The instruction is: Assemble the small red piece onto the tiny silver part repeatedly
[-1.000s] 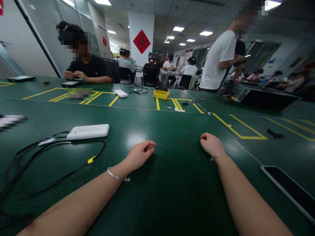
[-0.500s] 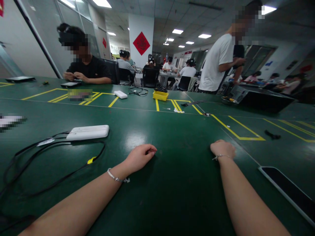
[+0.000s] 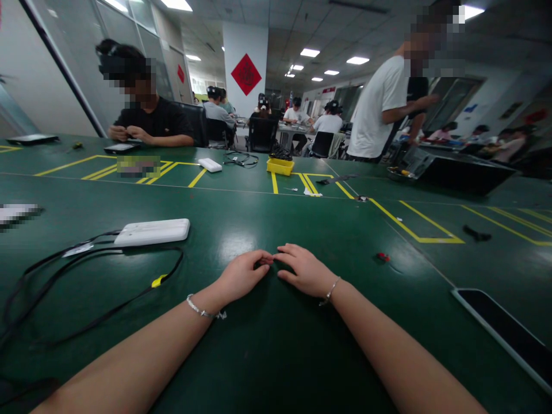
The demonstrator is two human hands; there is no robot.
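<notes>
Green and glossy, the surface (image 3: 302,356) is stretching out under both my arms. My left hand (image 3: 241,276) is resting well short of its far edge, the fingers loosely curled and the thumb nearly meeting them; I cannot tell whether they are pinching anything small. My right hand (image 3: 309,271) is lying opposite, its fingers slightly spread with the thumb apart, and I am seeing nothing in their hold. Its fingertips are pointing at those of my left, so close that I cannot tell whether they are touching.

The red bit (image 3: 382,257) is lying on the surface to the right of my right hand, apart from it and too small for me to make out. Toward the near right corner, a phone (image 3: 502,330) is lying flat and slanted. On the left side, a white power bank (image 3: 153,232) is sitting beyond my left forearm, with a black cable looping beside it and carrying a yellow tag (image 3: 158,280). Near the far edge, a yellow basket (image 3: 280,167) is holding dark things, and a person in black (image 3: 157,123) is sitting behind that edge, to the left.
</notes>
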